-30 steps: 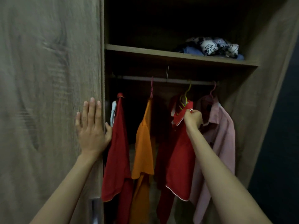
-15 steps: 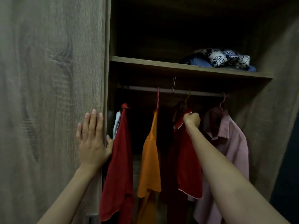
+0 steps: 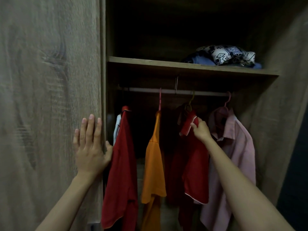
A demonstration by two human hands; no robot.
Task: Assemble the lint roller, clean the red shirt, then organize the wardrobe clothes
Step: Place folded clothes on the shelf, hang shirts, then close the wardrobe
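Fingers (image 3: 193,126) of right hand (image 3: 202,131) pinch collar of white-trimmed red fabric shirt (image 3: 197,177), at 3 o'clock of orange shirt (image 3: 154,165); left hand (image 3: 90,147) flat, straight-fingered on wood-grain wardrobe door (image 3: 50,97) at 9 o'clock; organizing step, next probably straighten collar on hanger.

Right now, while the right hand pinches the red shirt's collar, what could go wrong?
1. The right hand pinches only the collar of the red shirt; a pull there might slide it off its yellow hanger.
2. The pink shirt hangs close beside it and could get dragged along.
3. The left hand has its thumb round the edge of the wardrobe door; a swinging door might pinch it.
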